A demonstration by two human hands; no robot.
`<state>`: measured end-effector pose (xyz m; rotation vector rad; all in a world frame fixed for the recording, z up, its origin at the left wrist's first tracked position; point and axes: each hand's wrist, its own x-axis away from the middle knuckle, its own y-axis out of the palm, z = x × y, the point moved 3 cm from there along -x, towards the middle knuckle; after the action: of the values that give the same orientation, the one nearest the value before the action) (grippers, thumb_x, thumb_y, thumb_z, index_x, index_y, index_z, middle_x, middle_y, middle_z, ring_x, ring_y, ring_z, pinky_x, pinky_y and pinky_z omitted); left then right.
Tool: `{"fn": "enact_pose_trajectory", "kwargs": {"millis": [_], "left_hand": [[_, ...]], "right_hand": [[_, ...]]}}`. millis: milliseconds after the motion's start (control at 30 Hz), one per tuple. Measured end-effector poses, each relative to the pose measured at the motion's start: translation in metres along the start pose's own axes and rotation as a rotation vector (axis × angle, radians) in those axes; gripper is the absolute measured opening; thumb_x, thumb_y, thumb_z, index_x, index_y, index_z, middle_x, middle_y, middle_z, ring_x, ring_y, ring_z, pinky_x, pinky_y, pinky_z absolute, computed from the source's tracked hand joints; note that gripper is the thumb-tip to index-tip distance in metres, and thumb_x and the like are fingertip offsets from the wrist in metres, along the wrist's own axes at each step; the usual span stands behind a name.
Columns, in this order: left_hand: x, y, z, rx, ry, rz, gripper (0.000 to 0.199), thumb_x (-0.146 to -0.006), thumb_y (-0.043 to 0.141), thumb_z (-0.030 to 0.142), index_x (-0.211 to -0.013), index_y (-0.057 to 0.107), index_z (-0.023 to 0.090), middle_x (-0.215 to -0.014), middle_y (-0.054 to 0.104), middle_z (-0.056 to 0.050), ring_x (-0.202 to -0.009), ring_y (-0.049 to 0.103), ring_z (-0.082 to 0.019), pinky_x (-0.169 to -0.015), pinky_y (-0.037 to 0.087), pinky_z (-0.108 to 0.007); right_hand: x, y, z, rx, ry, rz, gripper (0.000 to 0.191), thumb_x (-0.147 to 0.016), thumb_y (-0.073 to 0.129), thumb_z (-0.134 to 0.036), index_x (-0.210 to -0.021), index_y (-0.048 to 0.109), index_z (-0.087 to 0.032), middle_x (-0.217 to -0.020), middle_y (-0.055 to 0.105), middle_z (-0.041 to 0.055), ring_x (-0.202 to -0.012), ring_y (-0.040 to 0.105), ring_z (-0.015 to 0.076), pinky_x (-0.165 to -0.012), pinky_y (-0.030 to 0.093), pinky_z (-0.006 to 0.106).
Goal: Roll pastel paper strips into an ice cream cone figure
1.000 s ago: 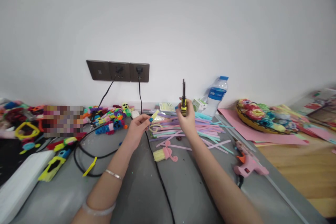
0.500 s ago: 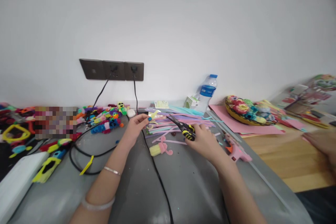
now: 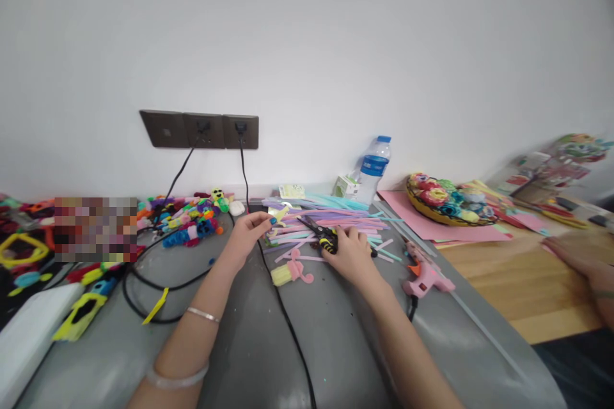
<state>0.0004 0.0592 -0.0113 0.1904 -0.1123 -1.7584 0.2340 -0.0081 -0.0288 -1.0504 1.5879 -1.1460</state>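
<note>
Yellow-black scissors (image 3: 320, 234) half hidden under our right hand (image 3: 352, 256).
Our right hand is closed on them; left hand (image 3: 248, 234) pinches a pale yellow strip (image 3: 279, 213), fingertips closed.

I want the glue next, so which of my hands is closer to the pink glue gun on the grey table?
Right. The right hand rests on the scissors just left of the pink glue gun; the left hand is farther left, across the black cable.

A single head-worn camera looks forward and slightly down from close above a grey table (image 3: 330, 339), facing a white wall (image 3: 307, 32) straight ahead, both forearms reaching in from the bottom edge.
</note>
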Motion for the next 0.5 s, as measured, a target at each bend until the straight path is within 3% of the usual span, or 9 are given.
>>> {"fn": "enact_pose_trajectory", "kwargs": {"millis": [133, 267, 367, 500], "left_hand": [[0.000, -0.001, 0.001, -0.005, -0.010, 0.000, 0.025, -0.060, 0.081, 0.035, -0.074, 0.075, 0.015, -0.065, 0.061, -0.001, -0.057, 0.045, -0.010, -0.052, 0.032, -0.021], [0.000, -0.004, 0.000, -0.002, -0.017, 0.010, 0.027, -0.058, 0.082, 0.036, -0.074, 0.075, 0.015, -0.063, 0.059, 0.000, -0.056, 0.044, -0.010, -0.052, 0.033, -0.022], [-0.002, -0.009, -0.002, -0.004, -0.023, 0.040, 0.028, -0.059, 0.082, 0.037, -0.075, 0.074, 0.015, -0.062, 0.058, 0.001, -0.055, 0.044, -0.010, -0.053, 0.034, -0.022], [-0.006, -0.015, -0.005, -0.024, -0.002, 0.079, 0.026, -0.061, 0.081, 0.038, -0.074, 0.074, 0.016, -0.062, 0.058, 0.001, -0.053, 0.045, -0.009, -0.053, 0.034, -0.022]], "right_hand": [[-0.012, -0.032, -0.015, -0.222, -0.115, 0.121, 0.035, -0.080, 0.064, -0.036, -0.108, 0.068, -0.015, -0.105, 0.061, 0.0172, -0.101, 0.054, 0.0347, -0.088, 0.041, 0.048], [-0.040, -0.061, -0.049, -0.658, -0.476, 0.247, 0.018, -0.085, 0.057, -0.023, -0.098, 0.070, -0.020, -0.093, 0.062, 0.0077, -0.092, 0.059, 0.0235, -0.088, 0.044, 0.039], [-0.065, -0.059, -0.071, -0.865, -0.639, 0.283, 0.017, -0.087, 0.054, -0.018, -0.091, 0.070, -0.020, -0.088, 0.061, 0.0059, -0.087, 0.059, 0.0198, -0.084, 0.046, 0.035], [-0.086, -0.035, -0.083, -1.030, -0.709, 0.199, 0.015, -0.089, 0.056, -0.022, -0.089, 0.071, -0.020, -0.088, 0.063, 0.0056, -0.084, 0.059, 0.0179, -0.080, 0.047, 0.034]]}}
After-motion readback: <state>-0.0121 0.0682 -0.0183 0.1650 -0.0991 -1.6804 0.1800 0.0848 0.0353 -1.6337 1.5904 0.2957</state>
